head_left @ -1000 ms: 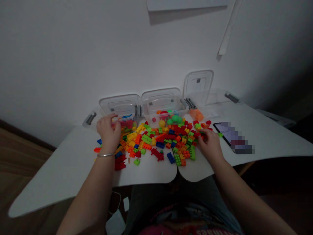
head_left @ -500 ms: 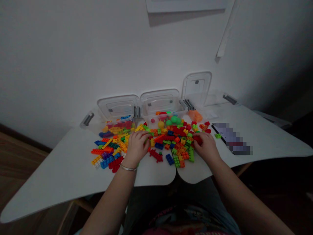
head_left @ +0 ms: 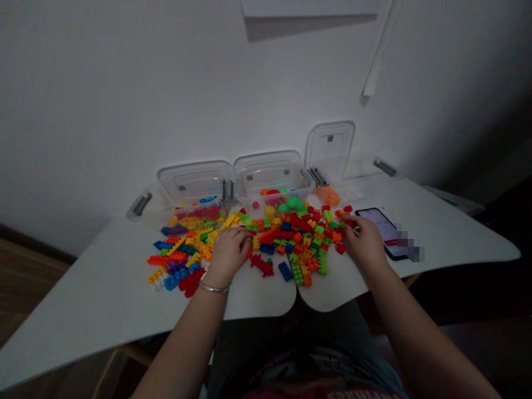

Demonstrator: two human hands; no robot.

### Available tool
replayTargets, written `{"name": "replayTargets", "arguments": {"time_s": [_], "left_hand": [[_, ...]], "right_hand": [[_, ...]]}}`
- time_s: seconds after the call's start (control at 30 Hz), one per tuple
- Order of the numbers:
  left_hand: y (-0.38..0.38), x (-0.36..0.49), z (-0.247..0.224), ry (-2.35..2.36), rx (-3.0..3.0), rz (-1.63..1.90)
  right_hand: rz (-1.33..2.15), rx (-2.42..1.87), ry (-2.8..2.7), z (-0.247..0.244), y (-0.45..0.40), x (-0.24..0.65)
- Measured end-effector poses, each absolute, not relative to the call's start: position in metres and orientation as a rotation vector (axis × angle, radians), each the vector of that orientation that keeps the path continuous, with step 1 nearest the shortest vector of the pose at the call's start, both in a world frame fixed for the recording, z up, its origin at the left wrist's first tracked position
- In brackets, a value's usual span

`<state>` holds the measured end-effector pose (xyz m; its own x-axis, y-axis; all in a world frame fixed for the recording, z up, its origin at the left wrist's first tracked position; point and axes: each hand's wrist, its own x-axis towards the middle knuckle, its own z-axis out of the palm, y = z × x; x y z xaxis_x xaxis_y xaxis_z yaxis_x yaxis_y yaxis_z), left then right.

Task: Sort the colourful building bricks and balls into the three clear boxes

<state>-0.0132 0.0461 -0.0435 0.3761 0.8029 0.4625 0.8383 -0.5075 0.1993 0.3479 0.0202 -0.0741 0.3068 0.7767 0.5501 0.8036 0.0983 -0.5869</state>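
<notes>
A wide heap of toy building bricks (head_left: pixel 307 241) in many colours lies across the white table. My left hand (head_left: pixel 230 252) rests at the left-middle of the heap, fingers curled over it; what lies under them is hidden. Close to its thumb are a yellow brick (head_left: pixel 256 243) and a red knobbed piece (head_left: pixel 261 265). My right hand (head_left: pixel 366 244) is at the heap's right edge with fingers bent together. A small green brick (head_left: pixel 341 225) shows at its fingertips, though I cannot tell whether it is gripped. A red brick (head_left: pixel 341 249) lies just below.
Behind the heap stand a clear box (head_left: pixel 195 207) with bricks and another clear box (head_left: pixel 272 194) with coloured balls (head_left: pixel 293 204). Their lids lean on the wall. An orange piece (head_left: pixel 328 195) sits to the right. A phone (head_left: pixel 384 230) lies beside my right hand.
My right hand has moved right, away from the red bricks toward the phone, and now covers where a lone green brick lay. My left hand has hardly moved.
</notes>
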Motion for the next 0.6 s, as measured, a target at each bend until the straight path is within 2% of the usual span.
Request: {"name": "replayTargets", "arguments": {"time_s": [0.27, 0.6], "left_hand": [[0.045, -0.012, -0.042, -1.524, -2.543, -0.787], [0.044, -0.012, -0.041, -1.519, -2.538, -0.78]], "right_hand": [[-0.084, -1.755, -1.76, -0.063, 0.039, 0.344], [-0.03, -1.621, -2.173, -0.047, 0.082, 0.308]]}}
